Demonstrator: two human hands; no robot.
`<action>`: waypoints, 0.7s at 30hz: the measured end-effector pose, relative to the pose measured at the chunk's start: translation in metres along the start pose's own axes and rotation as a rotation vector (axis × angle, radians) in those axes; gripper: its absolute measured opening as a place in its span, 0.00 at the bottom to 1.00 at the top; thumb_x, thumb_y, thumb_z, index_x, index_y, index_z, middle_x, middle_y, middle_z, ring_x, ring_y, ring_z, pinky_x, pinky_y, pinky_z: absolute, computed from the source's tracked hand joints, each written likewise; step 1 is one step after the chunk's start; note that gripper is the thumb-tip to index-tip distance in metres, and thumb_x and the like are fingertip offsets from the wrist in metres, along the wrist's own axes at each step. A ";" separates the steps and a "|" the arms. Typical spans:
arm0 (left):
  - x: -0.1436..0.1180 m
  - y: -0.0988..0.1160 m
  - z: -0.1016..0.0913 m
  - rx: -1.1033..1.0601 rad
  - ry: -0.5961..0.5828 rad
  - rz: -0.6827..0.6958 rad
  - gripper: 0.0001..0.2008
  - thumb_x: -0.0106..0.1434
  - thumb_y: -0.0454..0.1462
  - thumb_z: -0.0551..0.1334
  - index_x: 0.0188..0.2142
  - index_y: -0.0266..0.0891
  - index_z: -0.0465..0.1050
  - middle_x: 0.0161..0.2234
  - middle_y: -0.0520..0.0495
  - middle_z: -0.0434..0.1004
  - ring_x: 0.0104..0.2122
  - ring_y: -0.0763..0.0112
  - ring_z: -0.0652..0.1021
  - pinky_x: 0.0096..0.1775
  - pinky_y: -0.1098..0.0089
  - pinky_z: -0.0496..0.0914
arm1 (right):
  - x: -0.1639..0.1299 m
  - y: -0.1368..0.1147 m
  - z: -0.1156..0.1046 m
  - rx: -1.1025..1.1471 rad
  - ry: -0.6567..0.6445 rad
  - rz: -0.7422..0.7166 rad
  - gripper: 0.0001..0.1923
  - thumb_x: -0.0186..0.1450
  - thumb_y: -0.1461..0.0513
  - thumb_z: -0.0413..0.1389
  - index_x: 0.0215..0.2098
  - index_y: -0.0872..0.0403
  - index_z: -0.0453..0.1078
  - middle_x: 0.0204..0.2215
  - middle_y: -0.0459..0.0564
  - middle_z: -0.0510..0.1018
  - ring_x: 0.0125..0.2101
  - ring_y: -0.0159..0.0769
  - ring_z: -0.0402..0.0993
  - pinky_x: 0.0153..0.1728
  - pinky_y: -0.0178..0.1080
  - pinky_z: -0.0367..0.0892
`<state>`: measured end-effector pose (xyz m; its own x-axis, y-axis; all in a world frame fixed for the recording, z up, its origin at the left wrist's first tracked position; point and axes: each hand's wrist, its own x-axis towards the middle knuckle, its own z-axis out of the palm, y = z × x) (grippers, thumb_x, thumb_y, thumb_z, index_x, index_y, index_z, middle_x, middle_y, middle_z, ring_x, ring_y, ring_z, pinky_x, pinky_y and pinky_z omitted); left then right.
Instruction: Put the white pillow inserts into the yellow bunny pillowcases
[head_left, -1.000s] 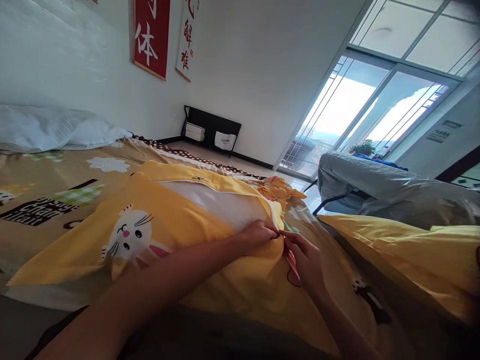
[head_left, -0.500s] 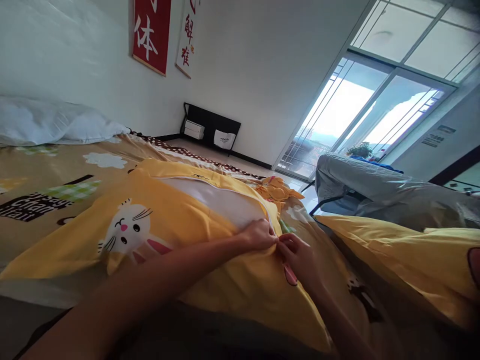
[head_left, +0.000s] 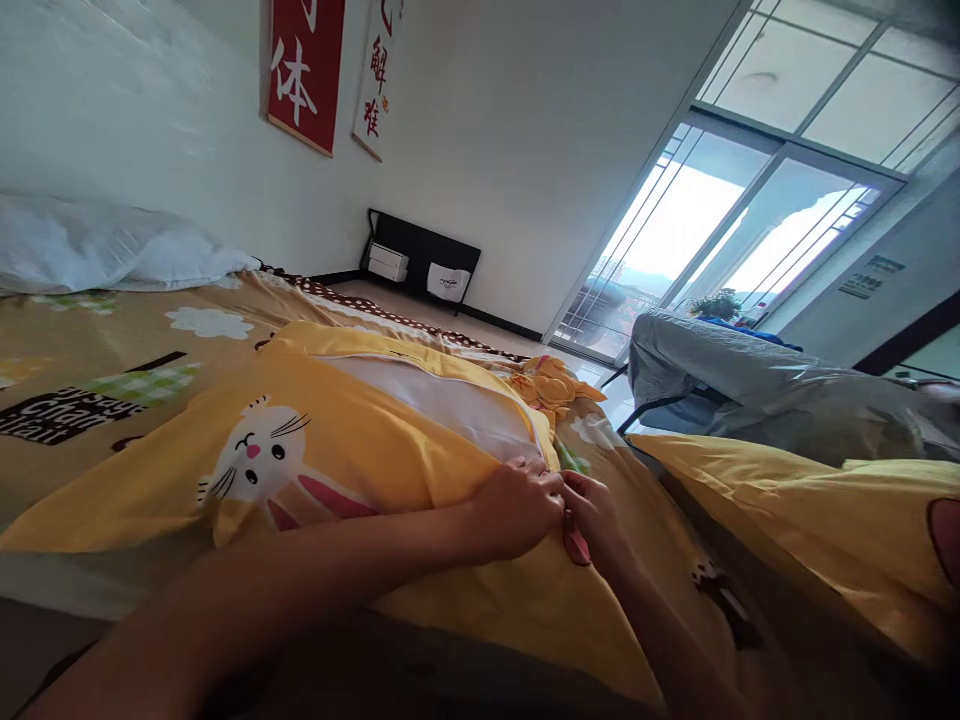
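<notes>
A yellow pillowcase (head_left: 315, 440) with a white cartoon rabbit lies on the bed, and a white pillow (head_left: 450, 405) shows through its open zip edge. My left hand (head_left: 517, 505) pinches the pillowcase fabric at the near end of that opening. My right hand (head_left: 596, 515) grips the same corner from the right, fingertips touching the left hand's. The zip pull itself is hidden between my fingers.
The bed has a tan patterned sheet (head_left: 97, 360). A white pillow (head_left: 90, 255) lies at the far left and a second yellow pillow (head_left: 825, 520) at the right. A grey-covered chair (head_left: 750, 385) stands beside the bed, before glass doors (head_left: 720, 230). A black shelf (head_left: 424, 265) stands against the wall.
Both hands stay pinched together on the pillowcase corner and have shifted slightly toward me. The view has tilted a little.
</notes>
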<state>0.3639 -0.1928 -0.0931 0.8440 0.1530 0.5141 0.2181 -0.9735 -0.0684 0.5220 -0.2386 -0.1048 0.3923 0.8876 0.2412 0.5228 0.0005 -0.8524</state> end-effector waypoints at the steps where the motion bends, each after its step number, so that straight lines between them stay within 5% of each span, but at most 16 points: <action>1: -0.002 0.000 -0.001 -0.020 -0.024 0.012 0.11 0.65 0.33 0.54 0.38 0.34 0.76 0.42 0.40 0.76 0.44 0.59 0.75 0.44 0.61 0.70 | 0.000 0.002 0.000 0.045 -0.033 0.036 0.24 0.48 0.44 0.62 0.23 0.57 0.73 0.19 0.48 0.74 0.20 0.31 0.64 0.20 0.33 0.58; 6: 0.000 -0.009 -0.021 -0.155 -0.258 -0.094 0.11 0.63 0.34 0.55 0.39 0.32 0.76 0.38 0.38 0.79 0.37 0.59 0.79 0.37 0.65 0.72 | -0.003 0.012 0.003 0.254 -0.107 0.139 0.23 0.46 0.45 0.65 0.24 0.57 0.71 0.14 0.43 0.66 0.16 0.26 0.55 0.16 0.31 0.50; 12: 0.020 -0.028 -0.034 -0.429 -0.188 -0.411 0.12 0.63 0.38 0.55 0.38 0.34 0.76 0.37 0.39 0.80 0.37 0.61 0.79 0.39 0.67 0.72 | -0.012 0.015 0.008 0.333 -0.069 0.055 0.20 0.50 0.48 0.65 0.28 0.56 0.72 0.17 0.42 0.65 0.18 0.25 0.54 0.17 0.31 0.49; 21: 0.021 -0.022 -0.018 -0.436 -0.234 -0.408 0.10 0.57 0.35 0.58 0.33 0.37 0.78 0.36 0.40 0.80 0.38 0.58 0.79 0.39 0.66 0.72 | -0.021 0.016 0.004 0.431 -0.065 0.046 0.18 0.50 0.50 0.66 0.28 0.55 0.71 0.18 0.42 0.64 0.18 0.25 0.56 0.18 0.31 0.52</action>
<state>0.3679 -0.1707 -0.0654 0.8308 0.5105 0.2215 0.3666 -0.8015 0.4724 0.5188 -0.2549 -0.1252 0.3523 0.9184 0.1803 0.1366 0.1402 -0.9807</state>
